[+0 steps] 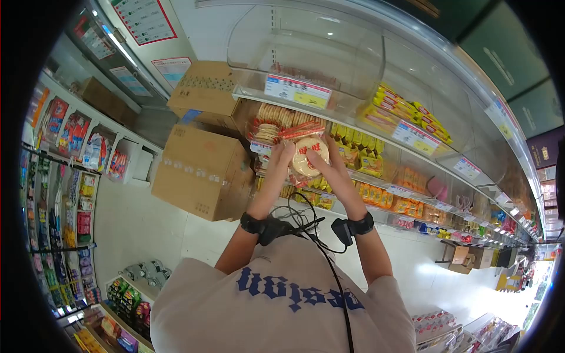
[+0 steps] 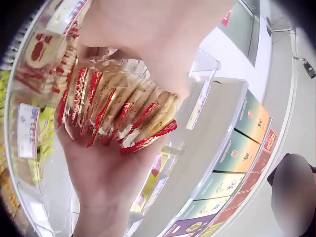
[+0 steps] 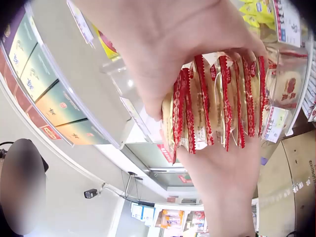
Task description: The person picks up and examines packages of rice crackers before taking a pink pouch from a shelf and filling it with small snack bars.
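Both hands grip a stack of individually wrapped rice crackers (image 1: 305, 162) in clear plastic with red print, in front of a shelf bin. My left hand (image 1: 281, 157) clasps the stack from the left, and my right hand (image 1: 332, 167) from the right with its thumb across the top pack. In the left wrist view, several packs (image 2: 123, 106) stand side by side between the two palms, red crimped edges outward. The right wrist view shows the same row of packs (image 3: 212, 103) squeezed between the hands. More rice crackers (image 1: 276, 115) fill the bin just beyond.
Cardboard boxes (image 1: 203, 170) are stacked left of the shelf. Yellow snack packs (image 1: 369, 162) lie in the bin to the right. A clear shelf bin with a price label (image 1: 297, 91) is above. Black cables (image 1: 303, 217) hang between the forearms.
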`<act>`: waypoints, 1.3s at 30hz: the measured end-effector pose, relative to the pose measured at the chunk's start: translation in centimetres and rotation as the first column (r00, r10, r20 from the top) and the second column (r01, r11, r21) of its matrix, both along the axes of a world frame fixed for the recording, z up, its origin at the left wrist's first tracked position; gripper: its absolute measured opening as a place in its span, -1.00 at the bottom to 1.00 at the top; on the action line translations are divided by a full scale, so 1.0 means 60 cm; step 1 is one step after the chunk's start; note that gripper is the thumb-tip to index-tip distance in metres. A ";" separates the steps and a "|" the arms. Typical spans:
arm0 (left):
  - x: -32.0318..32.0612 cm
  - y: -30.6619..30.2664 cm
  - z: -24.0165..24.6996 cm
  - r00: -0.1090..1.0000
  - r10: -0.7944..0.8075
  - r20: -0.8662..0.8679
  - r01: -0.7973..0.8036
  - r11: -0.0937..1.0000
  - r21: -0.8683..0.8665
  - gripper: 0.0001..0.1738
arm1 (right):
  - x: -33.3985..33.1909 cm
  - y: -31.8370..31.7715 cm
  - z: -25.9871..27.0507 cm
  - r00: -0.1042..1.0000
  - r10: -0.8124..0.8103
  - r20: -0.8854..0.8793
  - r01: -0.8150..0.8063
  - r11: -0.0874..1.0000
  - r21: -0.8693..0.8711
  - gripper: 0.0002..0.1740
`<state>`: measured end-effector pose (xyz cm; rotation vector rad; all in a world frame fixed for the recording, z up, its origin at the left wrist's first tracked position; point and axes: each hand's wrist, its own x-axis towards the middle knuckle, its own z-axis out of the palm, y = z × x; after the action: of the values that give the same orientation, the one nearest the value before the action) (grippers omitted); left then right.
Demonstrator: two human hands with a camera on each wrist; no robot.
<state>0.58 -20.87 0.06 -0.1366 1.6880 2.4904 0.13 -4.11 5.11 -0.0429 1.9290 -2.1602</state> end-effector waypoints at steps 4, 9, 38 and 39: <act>-0.054 -0.066 0.026 0.994 0.085 -0.065 -0.094 0.985 -0.143 -0.30 | -0.051 -0.070 -0.007 0.997 -0.048 -0.067 0.049 0.998 0.024 0.02; -0.127 -0.109 -0.009 0.999 0.035 -0.016 -0.037 0.985 -0.168 -0.31 | -0.110 -0.114 -0.027 0.982 -0.129 -0.139 0.137 0.989 0.053 -0.11; -0.202 -0.103 -0.036 0.743 0.059 -0.666 -0.588 0.532 -0.609 -0.55 | -0.204 -0.202 -0.151 0.854 -0.161 -0.495 0.521 0.297 0.801 -0.25; -0.206 -0.104 -0.034 0.741 0.058 -0.669 -0.612 0.469 -0.637 -0.55 | -0.204 -0.216 -0.137 0.864 -0.154 -0.480 0.504 0.284 0.816 -0.26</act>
<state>-11.81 -27.13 -1.98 0.2327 3.3528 1.6892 -12.13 -17.04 -3.12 0.2789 3.3404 -0.8182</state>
